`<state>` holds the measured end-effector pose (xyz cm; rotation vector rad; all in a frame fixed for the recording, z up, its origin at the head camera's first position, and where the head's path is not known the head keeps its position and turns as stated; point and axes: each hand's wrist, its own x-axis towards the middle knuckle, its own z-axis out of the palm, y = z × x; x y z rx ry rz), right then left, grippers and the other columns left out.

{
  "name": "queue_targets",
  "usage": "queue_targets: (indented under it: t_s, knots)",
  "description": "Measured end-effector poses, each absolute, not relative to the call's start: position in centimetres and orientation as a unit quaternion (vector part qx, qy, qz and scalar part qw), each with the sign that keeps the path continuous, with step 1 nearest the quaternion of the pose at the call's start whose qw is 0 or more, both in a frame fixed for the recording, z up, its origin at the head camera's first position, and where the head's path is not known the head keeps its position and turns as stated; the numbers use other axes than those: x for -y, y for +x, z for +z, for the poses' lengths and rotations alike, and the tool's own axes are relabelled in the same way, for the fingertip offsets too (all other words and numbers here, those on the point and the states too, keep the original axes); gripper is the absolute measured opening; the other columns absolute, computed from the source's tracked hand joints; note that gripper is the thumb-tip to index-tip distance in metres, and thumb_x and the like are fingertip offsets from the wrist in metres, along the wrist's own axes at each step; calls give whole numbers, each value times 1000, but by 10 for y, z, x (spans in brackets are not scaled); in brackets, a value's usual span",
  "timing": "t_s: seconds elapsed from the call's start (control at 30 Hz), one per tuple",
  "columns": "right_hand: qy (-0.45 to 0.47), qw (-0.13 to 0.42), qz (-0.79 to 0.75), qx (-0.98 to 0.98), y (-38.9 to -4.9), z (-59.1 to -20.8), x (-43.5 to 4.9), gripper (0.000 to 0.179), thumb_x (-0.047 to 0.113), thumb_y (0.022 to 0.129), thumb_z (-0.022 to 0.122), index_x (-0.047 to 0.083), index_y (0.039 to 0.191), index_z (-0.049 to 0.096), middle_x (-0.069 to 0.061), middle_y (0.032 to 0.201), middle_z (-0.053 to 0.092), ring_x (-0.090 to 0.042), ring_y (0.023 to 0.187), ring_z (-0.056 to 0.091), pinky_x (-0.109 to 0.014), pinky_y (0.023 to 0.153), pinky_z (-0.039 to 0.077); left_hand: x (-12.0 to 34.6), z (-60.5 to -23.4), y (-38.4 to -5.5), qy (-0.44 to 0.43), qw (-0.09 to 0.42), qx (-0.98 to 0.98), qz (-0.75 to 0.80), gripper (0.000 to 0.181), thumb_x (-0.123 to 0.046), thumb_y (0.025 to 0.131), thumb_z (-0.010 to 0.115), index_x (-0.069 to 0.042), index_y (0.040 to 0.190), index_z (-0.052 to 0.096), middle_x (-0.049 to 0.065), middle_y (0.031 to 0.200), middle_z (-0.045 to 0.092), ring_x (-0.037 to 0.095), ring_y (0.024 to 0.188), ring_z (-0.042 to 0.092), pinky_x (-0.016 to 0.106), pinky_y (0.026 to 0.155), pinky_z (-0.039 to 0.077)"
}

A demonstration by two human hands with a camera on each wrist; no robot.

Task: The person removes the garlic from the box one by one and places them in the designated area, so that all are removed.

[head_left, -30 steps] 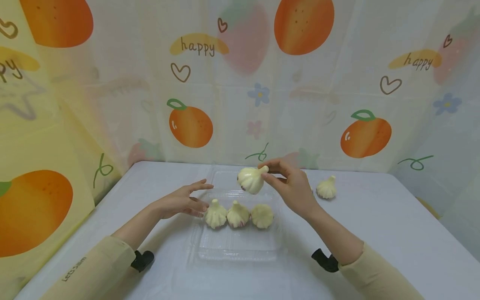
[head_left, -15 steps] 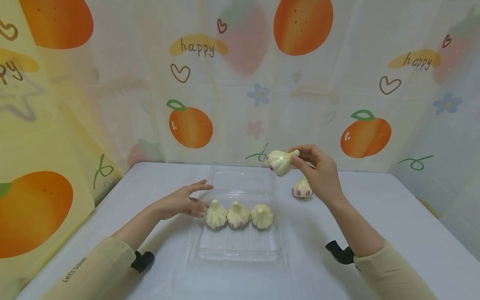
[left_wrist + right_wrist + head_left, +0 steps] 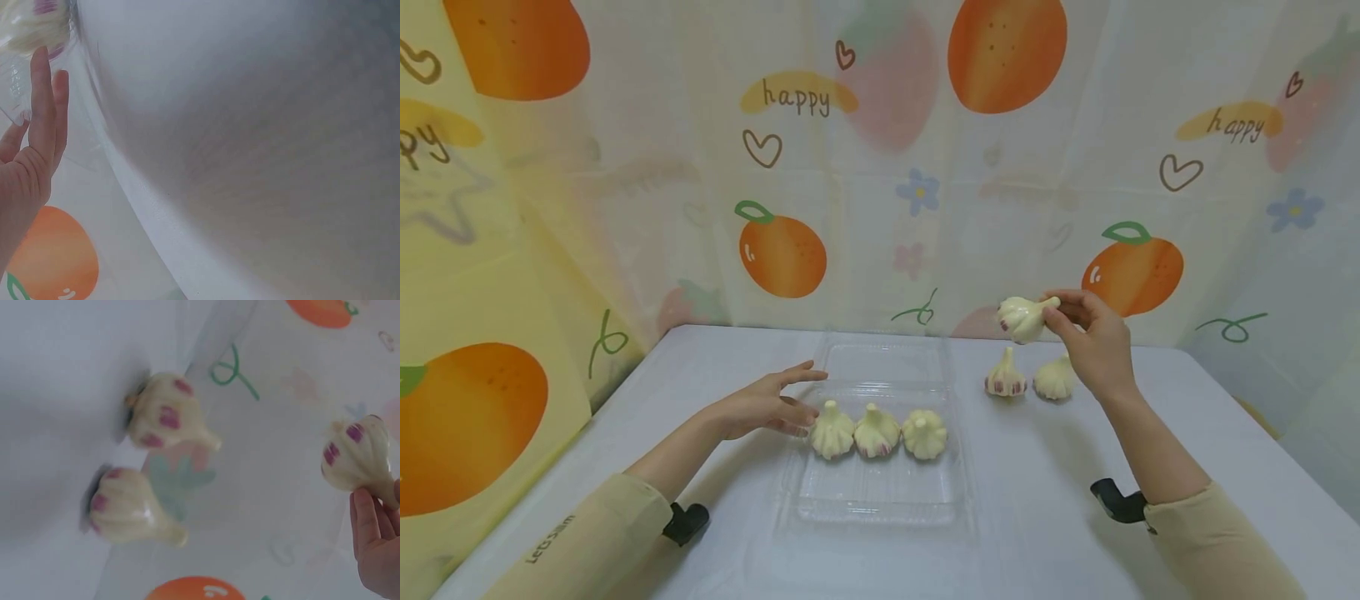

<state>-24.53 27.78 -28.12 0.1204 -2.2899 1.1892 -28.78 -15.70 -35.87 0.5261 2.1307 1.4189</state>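
Note:
In the head view my right hand point(image 3: 1093, 346) pinches a garlic bulb point(image 3: 1024, 319) by its stem, held in the air above the back right of the table. Below it two garlic bulbs stand on the table, a purple-streaked one point(image 3: 1005, 377) and a paler one point(image 3: 1054, 379) partly behind the hand. A clear plastic box point(image 3: 880, 508) lies in the middle with three garlic bulbs in a row: left point(image 3: 832, 433), middle point(image 3: 877, 433), right point(image 3: 924, 435). My left hand point(image 3: 767, 404) rests at the box's left side, fingers extended, fingertips by the left bulb.
The box's clear lid point(image 3: 883, 362) lies folded back behind it. A white cloth covers the table point(image 3: 700, 500). Behind hangs a curtain point(image 3: 865, 200) printed with fruit and hearts.
My right hand has carried its garlic bulb from above the box rightward to over the two bulbs on the table. The left hand has stayed in place.

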Motion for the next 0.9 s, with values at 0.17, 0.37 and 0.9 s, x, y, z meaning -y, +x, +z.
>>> queue_targets:
  t_s: [0.17, 0.37, 0.9]
  knots:
    - [8, 287, 424, 859, -249, -285, -299, 37, 32, 96, 63, 8, 126, 64, 37, 88, 56, 20, 85, 56, 2, 80, 45, 157, -358, -287, 197, 261, -785, 526, 79, -12, 89, 70, -7, 155, 29, 8, 169, -9, 26, 124, 60, 38, 94, 60]
    - [-51, 283, 402, 869, -251, -292, -322, 42, 35, 98, 60, 7, 128, 62, 37, 85, 51, 21, 83, 48, 0, 76, 42, 157, -358, -288, 197, 262, -785, 525, 78, -12, 89, 70, -7, 155, 28, 8, 169, -10, 25, 123, 60, 38, 93, 60]
    - [-146, 290, 354, 877, -262, -322, -361, 37, 21, 100, 54, -2, 129, 58, -26, 122, 66, -38, 112, 61, -5, 65, 35, 157, -361, -290, 191, 262, -785, 527, 78, -12, 89, 70, -11, 156, 29, 4, 169, -8, 21, 121, 60, 38, 93, 60]
